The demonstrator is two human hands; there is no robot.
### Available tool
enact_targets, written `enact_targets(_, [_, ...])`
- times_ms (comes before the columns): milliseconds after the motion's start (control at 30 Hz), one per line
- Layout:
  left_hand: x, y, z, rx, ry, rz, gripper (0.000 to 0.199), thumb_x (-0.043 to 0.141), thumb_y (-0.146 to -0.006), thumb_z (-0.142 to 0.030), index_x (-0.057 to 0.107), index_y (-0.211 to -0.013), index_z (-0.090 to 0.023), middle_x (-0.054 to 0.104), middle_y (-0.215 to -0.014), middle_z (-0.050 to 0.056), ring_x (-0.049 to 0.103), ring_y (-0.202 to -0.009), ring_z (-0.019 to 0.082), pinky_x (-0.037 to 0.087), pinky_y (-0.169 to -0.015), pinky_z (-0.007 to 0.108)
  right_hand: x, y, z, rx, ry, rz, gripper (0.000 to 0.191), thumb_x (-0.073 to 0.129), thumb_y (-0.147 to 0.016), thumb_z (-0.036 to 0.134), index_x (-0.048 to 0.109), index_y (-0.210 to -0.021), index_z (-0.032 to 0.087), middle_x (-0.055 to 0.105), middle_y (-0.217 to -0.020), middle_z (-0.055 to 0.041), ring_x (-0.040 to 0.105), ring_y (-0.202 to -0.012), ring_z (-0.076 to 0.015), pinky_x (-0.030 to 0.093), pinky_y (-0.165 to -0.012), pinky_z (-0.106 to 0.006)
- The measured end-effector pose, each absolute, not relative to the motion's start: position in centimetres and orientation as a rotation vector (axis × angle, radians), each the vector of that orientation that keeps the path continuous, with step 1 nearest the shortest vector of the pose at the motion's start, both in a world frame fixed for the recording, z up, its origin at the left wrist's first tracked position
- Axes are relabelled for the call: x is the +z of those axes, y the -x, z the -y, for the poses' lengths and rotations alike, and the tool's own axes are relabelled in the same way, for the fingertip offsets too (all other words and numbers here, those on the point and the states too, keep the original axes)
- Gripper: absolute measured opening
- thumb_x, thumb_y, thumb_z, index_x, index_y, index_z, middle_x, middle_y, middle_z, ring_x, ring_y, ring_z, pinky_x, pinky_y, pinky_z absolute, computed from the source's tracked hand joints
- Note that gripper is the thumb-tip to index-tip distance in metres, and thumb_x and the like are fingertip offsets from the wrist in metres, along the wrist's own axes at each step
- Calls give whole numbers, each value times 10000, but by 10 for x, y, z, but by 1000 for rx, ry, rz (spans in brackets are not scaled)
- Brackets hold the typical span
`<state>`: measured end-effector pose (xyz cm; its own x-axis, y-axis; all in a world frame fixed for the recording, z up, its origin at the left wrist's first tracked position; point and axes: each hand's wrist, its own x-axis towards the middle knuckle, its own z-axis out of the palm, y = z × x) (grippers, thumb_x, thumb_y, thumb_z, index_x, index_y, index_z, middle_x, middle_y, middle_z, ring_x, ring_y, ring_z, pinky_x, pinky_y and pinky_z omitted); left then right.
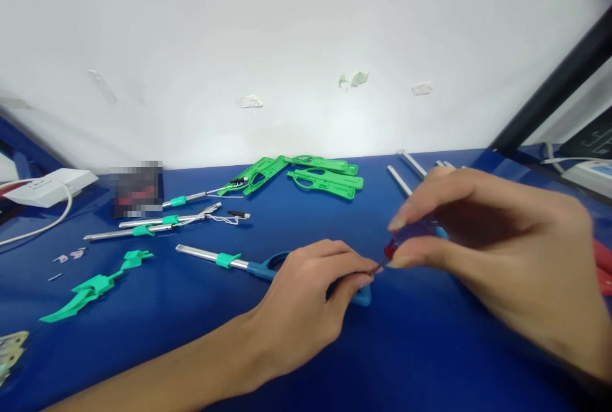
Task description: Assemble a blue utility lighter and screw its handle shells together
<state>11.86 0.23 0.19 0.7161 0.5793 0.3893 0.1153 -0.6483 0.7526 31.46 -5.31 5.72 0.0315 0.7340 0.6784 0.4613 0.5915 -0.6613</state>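
Note:
A long-nosed gas lighter with a blue handle, a metal tube and a green collar lies on the blue table. My left hand is closed over its handle and covers most of it. Thumb and forefinger meet near the handle's rear end, close to a thin metal shaft. That shaft belongs to a small screwdriver with a purple and red grip, pinched in my right hand. It slants down to the left; the tip is hidden at my left fingertips.
Bright green handle halves lie by the wall. Several metal lighter tubes with wires rest at left, above green plastic pieces. Bare metal tubes lie behind my right hand. A white box with a cable stands far left.

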Motion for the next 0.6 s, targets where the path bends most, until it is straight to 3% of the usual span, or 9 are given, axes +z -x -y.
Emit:
enact_targets(100, [2,-118,-2,813,-2190,-528,202,612,-1031,-139,808,-1029,-190,790,-985,16,716,-892,166,534,-837,283,55,-315,55,265,1015,1641,149,883,-884,327,764,-972,344,689,-851,72,625,-768,-121,588,-744,-193])
enact_targets(233, [0,-117,-3,807,-2176,-517,216,594,-1037,-125,800,-1052,-187,803,-1014,5,734,-922,156,547,-877,277,59,-323,56,366,1050,1844,260,630,-1078,357,757,-1287,444,786,-1226,97,738,-1117,-113,597,-968,-170])
enact_targets(300, [0,-117,-3,806,-2175,-517,225,585,-1039,-121,800,-1056,-185,806,-1016,6,735,-934,159,547,-884,282,60,-325,56,424,1075,1844,263,624,-1080,347,766,-1277,448,817,-1157,91,790,-1022,-133,651,-874,-190])
enact_targets(367, [1,-117,-3,807,-2175,-525,216,590,-1038,-136,799,-1069,-181,802,-1009,12,730,-929,166,547,-877,292,60,-323,55,414,1082,1753,161,750,-1000,351,820,-1122,428,833,-957,83,804,-809,-156,682,-719,-218])
enact_targets(433, [2,-118,-2,807,-2176,-528,171,631,-1022,-166,797,-1061,-179,791,-987,15,723,-910,171,547,-867,297,58,-318,56,351,1079,1650,124,867,-895,343,836,-997,405,821,-875,77,784,-712,-168,685,-671,-250])
enact_targets(500, [2,-118,-1,807,-2175,-532,132,669,-1006,-183,797,-1036,-180,781,-955,10,721,-889,170,546,-857,296,58,-314,58,302,1087,1610,155,891,-868,316,835,-982,404,816,-872,79,773,-699,-160,682,-692,-254])
enact_targets(600, [1,-118,-2,811,-2170,-538,139,664,-1018,-180,802,-1014,-194,788,-960,1,728,-888,161,545,-859,287,62,-315,61,354,1122,1690,178,767,-977,312,828,-1105,420,834,-1010,67,804,-840,-173,676,-721,-247])
